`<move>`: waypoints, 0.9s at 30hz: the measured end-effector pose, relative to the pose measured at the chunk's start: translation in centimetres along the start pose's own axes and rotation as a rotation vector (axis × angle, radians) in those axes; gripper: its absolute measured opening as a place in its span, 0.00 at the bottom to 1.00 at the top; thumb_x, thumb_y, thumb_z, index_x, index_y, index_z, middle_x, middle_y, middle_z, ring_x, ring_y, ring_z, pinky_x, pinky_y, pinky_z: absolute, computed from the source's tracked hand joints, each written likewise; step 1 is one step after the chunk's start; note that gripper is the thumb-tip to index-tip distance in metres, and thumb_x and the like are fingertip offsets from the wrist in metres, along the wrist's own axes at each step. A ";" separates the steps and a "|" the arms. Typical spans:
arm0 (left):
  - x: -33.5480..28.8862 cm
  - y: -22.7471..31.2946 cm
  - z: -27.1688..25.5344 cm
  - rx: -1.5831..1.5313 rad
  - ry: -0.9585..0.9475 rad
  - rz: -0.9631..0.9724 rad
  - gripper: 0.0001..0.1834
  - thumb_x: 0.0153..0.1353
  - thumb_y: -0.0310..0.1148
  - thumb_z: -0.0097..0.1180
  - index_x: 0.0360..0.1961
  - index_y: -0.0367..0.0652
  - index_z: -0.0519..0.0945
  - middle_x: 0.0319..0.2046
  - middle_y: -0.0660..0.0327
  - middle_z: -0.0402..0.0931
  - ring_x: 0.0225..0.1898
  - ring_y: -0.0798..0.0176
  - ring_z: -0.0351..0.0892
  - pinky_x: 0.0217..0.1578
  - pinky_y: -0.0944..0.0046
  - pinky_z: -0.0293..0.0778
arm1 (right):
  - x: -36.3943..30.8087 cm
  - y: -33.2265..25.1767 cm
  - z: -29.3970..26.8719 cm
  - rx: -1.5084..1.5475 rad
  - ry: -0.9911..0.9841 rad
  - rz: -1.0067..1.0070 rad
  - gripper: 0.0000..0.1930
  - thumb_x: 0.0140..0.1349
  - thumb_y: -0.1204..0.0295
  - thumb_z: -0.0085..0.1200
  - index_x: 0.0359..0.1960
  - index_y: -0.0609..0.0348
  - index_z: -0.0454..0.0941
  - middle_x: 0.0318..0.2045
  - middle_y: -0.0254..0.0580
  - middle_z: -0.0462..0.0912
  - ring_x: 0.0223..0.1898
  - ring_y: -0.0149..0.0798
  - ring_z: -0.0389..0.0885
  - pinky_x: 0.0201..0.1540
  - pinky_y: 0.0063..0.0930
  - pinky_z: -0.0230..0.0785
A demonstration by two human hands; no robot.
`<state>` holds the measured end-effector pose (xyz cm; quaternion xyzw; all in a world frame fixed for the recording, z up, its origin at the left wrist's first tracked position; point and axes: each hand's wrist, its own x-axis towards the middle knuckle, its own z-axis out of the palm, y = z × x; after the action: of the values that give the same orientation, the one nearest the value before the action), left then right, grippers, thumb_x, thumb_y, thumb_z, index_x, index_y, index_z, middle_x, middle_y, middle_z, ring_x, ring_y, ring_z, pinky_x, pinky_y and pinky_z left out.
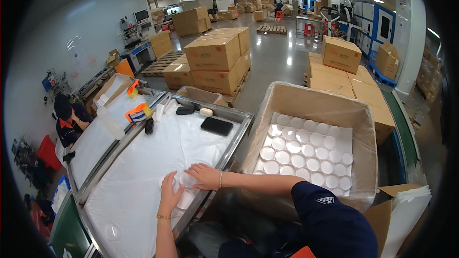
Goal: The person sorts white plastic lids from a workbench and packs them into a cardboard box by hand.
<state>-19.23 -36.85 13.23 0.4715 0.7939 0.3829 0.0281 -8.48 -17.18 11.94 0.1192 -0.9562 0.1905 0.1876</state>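
Note:
On the white-covered table, my left hand and my right hand face each other close together. A translucent round cup sits between them, the fingers of my right hand curled about its far side. My left thumb and fingers curve around something clear at its left; whether this is the same cup or a second piece is unclear. Just below the hands lies a white round container, partly hidden by my left hand. To the right, a lined carton holds rows of white round containers.
A black phone, a black item and tape dispensers lie toward the table's far side. Metal rails edge it. Another person works at left. Stacked cartons stand ahead; an open box with white sheets is at right.

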 end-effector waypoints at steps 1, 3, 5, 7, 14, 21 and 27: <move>-0.5 0.1 -0.8 -0.008 -0.065 -0.054 0.29 0.55 0.37 0.60 0.57 0.39 0.68 0.58 0.45 0.64 0.62 0.44 0.60 0.61 0.51 0.56 | 0.3 0.1 0.4 -0.001 0.005 -0.006 0.30 0.58 0.59 0.56 0.59 0.57 0.63 0.53 0.54 0.69 0.56 0.54 0.67 0.60 0.43 0.58; -1.6 0.0 -2.2 0.130 -0.112 -0.082 0.32 0.53 0.38 0.62 0.58 0.38 0.67 0.57 0.45 0.64 0.61 0.44 0.61 0.61 0.50 0.56 | 0.4 0.0 0.6 -0.030 -0.186 0.048 0.26 0.59 0.55 0.53 0.53 0.59 0.69 0.49 0.51 0.71 0.52 0.52 0.69 0.59 0.41 0.59; -2.2 -1.1 -2.4 0.261 -0.168 -0.117 0.35 0.50 0.39 0.64 0.58 0.37 0.66 0.57 0.45 0.65 0.60 0.44 0.62 0.61 0.50 0.56 | 0.8 -0.2 0.7 0.015 -0.187 0.051 0.23 0.59 0.51 0.52 0.45 0.58 0.74 0.46 0.48 0.72 0.50 0.50 0.70 0.58 0.41 0.60; -2.3 -2.9 -1.6 0.287 -0.145 -0.112 0.34 0.53 0.39 0.61 0.59 0.36 0.65 0.58 0.43 0.64 0.61 0.43 0.61 0.60 0.49 0.56 | 1.3 -0.9 0.8 -0.004 -0.098 0.041 0.25 0.54 0.49 0.55 0.40 0.61 0.75 0.43 0.49 0.72 0.52 0.50 0.68 0.58 0.45 0.58; -0.3 -0.2 0.4 0.652 -0.096 -0.242 0.28 0.61 0.44 0.53 0.57 0.38 0.66 0.60 0.39 0.61 0.62 0.37 0.58 0.58 0.41 0.56 | 3.6 -1.5 2.4 -0.083 0.007 0.015 0.23 0.43 0.60 0.63 0.37 0.64 0.73 0.40 0.50 0.71 0.50 0.50 0.67 0.58 0.41 0.58; -1.1 -1.4 2.1 0.638 0.053 -0.272 0.26 0.61 0.43 0.53 0.56 0.40 0.68 0.57 0.33 0.61 0.60 0.36 0.59 0.53 0.42 0.61 | 3.6 -1.9 4.3 -0.096 0.017 0.128 0.16 0.49 0.69 0.55 0.39 0.63 0.75 0.39 0.50 0.76 0.48 0.48 0.72 0.52 0.40 0.63; -0.9 -0.8 1.6 0.488 0.034 -0.043 0.20 0.60 0.34 0.53 0.52 0.39 0.73 0.54 0.39 0.67 0.54 0.40 0.68 0.51 0.50 0.66 | 3.7 -1.6 4.1 -0.167 -0.029 0.174 0.17 0.48 0.74 0.54 0.43 0.62 0.72 0.35 0.46 0.79 0.43 0.47 0.75 0.52 0.37 0.63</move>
<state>-18.66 -36.85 11.32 0.4407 0.8732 0.1866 -0.0917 -12.61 -20.85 10.39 0.0225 -0.9781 0.1241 0.1657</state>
